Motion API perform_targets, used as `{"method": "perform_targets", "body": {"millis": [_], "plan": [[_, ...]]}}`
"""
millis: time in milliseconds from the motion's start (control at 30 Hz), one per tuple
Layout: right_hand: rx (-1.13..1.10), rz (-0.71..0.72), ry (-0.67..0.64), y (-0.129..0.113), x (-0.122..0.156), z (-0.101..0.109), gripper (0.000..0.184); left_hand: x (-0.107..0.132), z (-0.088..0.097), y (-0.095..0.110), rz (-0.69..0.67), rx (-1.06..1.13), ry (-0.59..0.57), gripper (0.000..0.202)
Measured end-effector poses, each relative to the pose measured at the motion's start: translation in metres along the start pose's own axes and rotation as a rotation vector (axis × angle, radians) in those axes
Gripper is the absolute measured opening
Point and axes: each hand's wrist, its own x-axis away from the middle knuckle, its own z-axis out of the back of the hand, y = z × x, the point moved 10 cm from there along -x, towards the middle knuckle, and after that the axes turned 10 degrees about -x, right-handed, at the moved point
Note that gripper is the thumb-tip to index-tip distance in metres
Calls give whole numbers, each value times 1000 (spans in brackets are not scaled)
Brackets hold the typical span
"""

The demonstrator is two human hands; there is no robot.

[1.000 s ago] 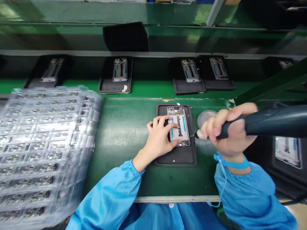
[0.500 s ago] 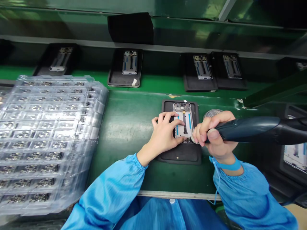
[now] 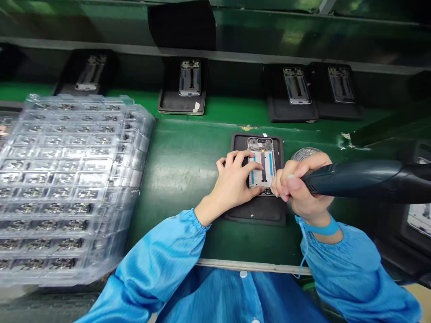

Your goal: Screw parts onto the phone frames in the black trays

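Observation:
A phone frame [image 3: 263,176] with blue strips and a white middle lies face up on a black rubber mat [image 3: 257,214]. My left hand [image 3: 232,181] rests spread across its lower part, fingers pressing on it. My right hand [image 3: 301,186] is shut around a dark electric screwdriver [image 3: 350,178], which comes in from the right. Its tip sits at the phone's lower right edge, hidden behind my fingers. A blue strap [image 3: 321,229] circles my right wrist.
Stacked clear blister trays [image 3: 67,188] holding small parts fill the left of the green bench [image 3: 175,179]. A round metal mesh dish [image 3: 305,154] lies right of the mat. Several phone frames on black mats stand on the shelf behind, including one [image 3: 189,78] at centre.
My right hand and the screwdriver have moved left, closer to the phone, and the tool now lies more level. The whole scene has shifted slightly up in view.

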Motion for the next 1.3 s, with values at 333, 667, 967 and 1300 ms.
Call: {"method": "perform_targets", "body": {"millis": [333,667,967,1300], "plan": [[-16,170,308,-47,-16,51,41,73,-33,-5,-134,-476,-20,112],[181,398,649,-71,-13,129,52,-130,60,-44,179,-398,242,72],[216,275,694,-48,-17,160,62,-196,42,57,-170,-146,280,52],[224,253,675,-38,-17,159,65,-129,82,45,-369,-91,453,27]]}}
